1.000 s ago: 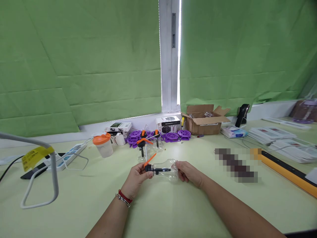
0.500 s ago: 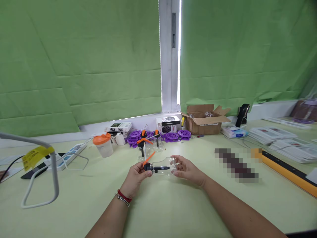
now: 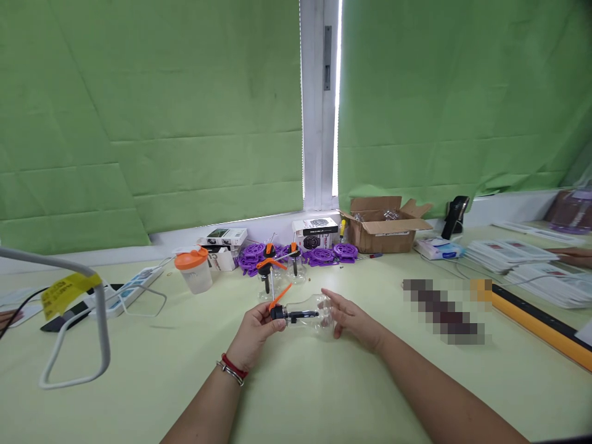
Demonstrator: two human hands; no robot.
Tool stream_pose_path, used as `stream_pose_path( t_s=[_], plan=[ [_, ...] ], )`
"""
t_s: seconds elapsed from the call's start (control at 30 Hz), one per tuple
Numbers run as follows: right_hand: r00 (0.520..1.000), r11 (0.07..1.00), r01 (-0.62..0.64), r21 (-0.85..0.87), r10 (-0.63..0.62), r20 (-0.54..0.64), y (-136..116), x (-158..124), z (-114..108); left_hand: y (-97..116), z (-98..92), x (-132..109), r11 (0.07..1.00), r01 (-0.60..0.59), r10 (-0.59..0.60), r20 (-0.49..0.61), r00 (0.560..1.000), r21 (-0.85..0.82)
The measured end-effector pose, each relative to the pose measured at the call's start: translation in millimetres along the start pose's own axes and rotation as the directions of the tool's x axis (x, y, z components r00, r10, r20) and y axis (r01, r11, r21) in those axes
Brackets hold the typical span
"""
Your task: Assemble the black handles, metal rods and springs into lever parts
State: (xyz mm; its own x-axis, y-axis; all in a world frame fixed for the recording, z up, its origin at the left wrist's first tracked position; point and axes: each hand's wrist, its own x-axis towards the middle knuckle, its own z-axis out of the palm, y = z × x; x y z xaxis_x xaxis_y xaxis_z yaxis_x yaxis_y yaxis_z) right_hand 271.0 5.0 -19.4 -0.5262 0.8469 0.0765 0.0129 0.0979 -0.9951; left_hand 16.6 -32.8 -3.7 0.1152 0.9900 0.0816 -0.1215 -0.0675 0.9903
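A clear bottle lies on its side just in front of me, its base toward the right. Its black cap carries an orange lever, and a dark tube shows inside the bottle. My left hand grips the cap between thumb and fingers. Around the bottle's base, my right hand is closed, fingers at the far side and thumb at the near side. Behind stand several similar bottles, one with its orange lever near the held one.
Purple plastic parts and small boxes line the wall beside an open cardboard box. An orange-lidded cup and a power strip stand left. White card stacks lie right. Other people's hands show at both edges.
My right hand's fingers have shifted on the bottle's base, with the thumb lower and the fingers turned. My left hand stays on the cap. Another person's hand has appeared at the right edge.
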Motion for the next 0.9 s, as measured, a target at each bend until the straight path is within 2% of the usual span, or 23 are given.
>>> stream_pose_path(
  t_s=[0.2,0.5,0.73,0.9],
  plan=[
    [0.996,0.997,0.074,-0.031,-0.073,0.044,1.5,-0.9,0.5,0.0,-2.5,1.7,1.000,-0.016,0.016,0.000,1.000,0.025],
    [0.999,1.000,-0.021,-0.006,0.021,0.048,4.2,2.6,1.6,1.3,-2.1,0.3,1.000,0.020,-0.021,0.028,0.999,0.021],
    [0.999,0.994,-0.023,-0.110,0.028,0.045,7.1,5.2,0.4,5.0,0.2,-1.0,1.000,0.024,-0.024,0.044,0.999,0.016],
    [1.000,0.997,-0.015,-0.075,0.016,0.012,3.4,1.2,0.2,4.1,1.2,-0.1,1.000,0.024,-0.024,0.006,1.000,0.000]
  ],
)
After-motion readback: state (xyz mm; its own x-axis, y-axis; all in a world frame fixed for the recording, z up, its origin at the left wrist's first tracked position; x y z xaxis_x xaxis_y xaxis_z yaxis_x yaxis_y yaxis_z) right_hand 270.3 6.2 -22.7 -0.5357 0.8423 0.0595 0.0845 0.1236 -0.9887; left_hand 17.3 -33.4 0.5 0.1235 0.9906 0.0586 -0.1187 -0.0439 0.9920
